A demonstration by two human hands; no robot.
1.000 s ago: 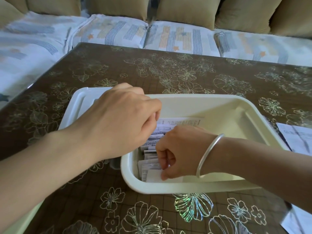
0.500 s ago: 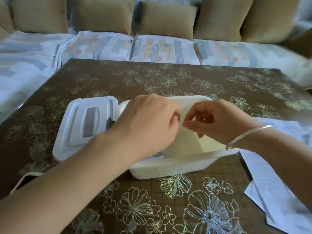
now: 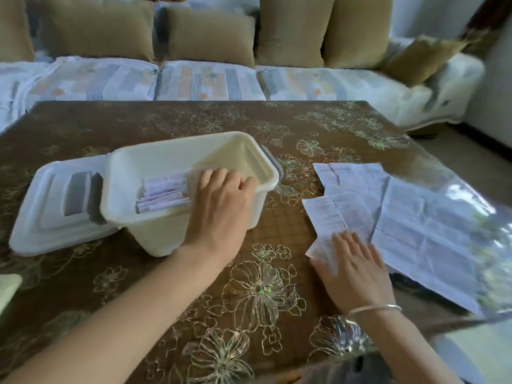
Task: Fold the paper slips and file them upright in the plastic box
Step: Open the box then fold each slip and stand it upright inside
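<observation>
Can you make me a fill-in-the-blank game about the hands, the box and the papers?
The left hand rests on the plastic box, whose lid is ____.
The right hand lies flat on a paper slip on the ____.
A bracelet sits on the ____ wrist.
Missing words: open, table, right.
</observation>
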